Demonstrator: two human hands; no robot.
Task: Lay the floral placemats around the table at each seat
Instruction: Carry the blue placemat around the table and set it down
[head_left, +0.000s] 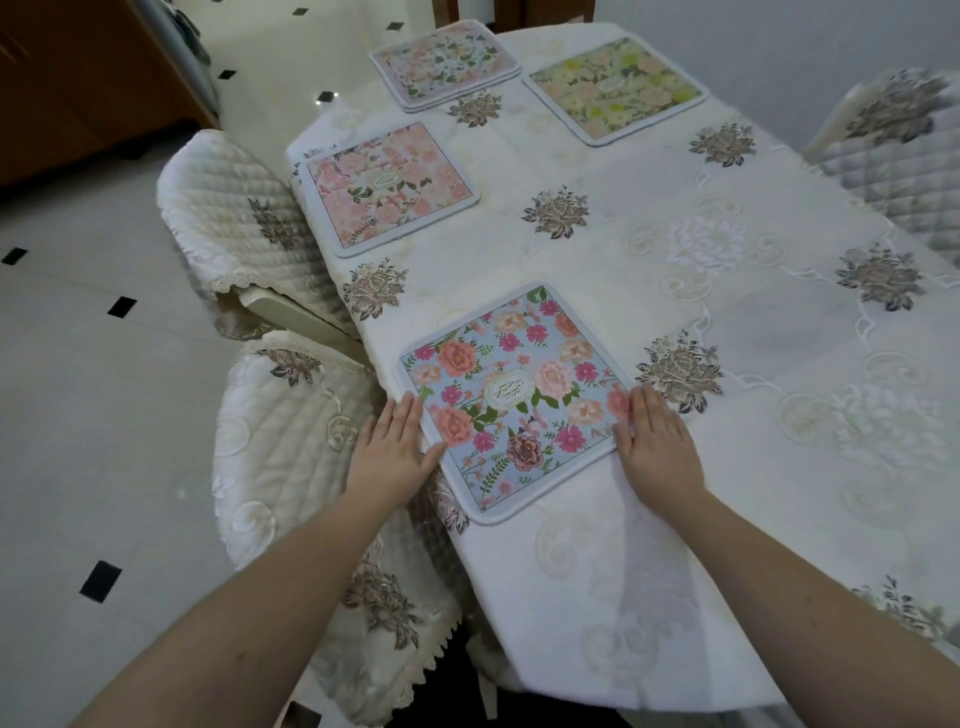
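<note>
Placemat (511, 402) with blue floral print, flat on the table (727, 322).
Left hand (392, 447) and right hand (657, 441) press its edges, fingers straight; 2 single mats and apparently 1 stack (445, 63) lie beyond.

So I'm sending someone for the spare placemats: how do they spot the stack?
Start at the cloth-covered table and go to its far end. The stack of placemats lies by the left edge there, the only spot with several mats piled up; the others lie singly.
</note>
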